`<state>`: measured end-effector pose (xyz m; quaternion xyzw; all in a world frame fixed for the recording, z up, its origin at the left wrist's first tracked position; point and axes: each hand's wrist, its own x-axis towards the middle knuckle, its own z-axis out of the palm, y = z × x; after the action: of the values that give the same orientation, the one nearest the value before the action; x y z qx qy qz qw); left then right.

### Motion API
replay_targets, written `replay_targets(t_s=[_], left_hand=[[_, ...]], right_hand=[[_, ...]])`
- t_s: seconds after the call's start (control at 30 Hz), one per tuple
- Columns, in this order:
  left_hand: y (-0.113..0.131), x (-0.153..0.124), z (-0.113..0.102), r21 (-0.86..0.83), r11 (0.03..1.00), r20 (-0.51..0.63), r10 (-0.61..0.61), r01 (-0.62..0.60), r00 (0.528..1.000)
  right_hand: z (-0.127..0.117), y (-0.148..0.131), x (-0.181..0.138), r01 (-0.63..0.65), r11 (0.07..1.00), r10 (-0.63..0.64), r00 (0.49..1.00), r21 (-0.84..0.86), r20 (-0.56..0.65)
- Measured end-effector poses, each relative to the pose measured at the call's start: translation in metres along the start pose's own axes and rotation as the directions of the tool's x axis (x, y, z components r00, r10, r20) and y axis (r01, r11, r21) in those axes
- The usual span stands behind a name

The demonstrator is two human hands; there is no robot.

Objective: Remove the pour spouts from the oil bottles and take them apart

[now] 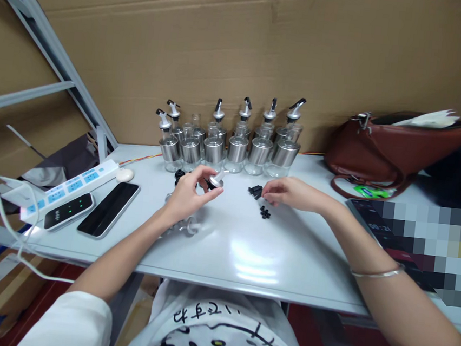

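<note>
My left hand (190, 193) is closed around a small metal pourer cap (215, 180), held just above the white table (231, 249). My right hand (289, 193) rests on the table with its fingertips pinched at a small pile of black rubber parts (255, 190); more black parts (264, 213) lie just below it. Behind both hands stands a row of glass and steel oil bottles (236, 149), several with pourer spouts fitted. A few loose pourer pieces (191, 227) lie under my left wrist.
At the left lie a black phone (108, 208), a small black device (68, 211), a white power strip (68, 185) with its cable, and a metal shelf frame (54, 58). A brown leather bag (396, 148) and a dark tablet (376, 228) sit at the right. A cardboard wall is behind.
</note>
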<state>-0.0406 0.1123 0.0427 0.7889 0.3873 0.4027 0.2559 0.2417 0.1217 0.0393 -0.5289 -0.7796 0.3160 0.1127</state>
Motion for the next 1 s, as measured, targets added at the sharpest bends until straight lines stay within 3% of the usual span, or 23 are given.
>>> replay_targets(t_s=[0.1,0.5,1.0], left_hand=[[0.0011,-0.0001,-0.0001,0.030,0.999,0.007,0.010,-0.011,1.000],[0.0020,-0.0012,-0.0003,0.094,0.994,0.025,0.046,-0.048,0.999],[0.0019,-0.0009,-0.0004,0.128,0.991,0.023,0.040,-0.042,0.999]], right_hand=[[-0.0021,0.0005,0.0000,0.040,0.994,-0.041,0.999,-0.106,-0.011],[0.0010,0.0047,-0.0006,0.005,0.998,0.004,0.990,-0.068,0.138],[0.0013,0.0008,-0.0029,0.004,0.999,0.003,0.989,-0.045,0.150]])
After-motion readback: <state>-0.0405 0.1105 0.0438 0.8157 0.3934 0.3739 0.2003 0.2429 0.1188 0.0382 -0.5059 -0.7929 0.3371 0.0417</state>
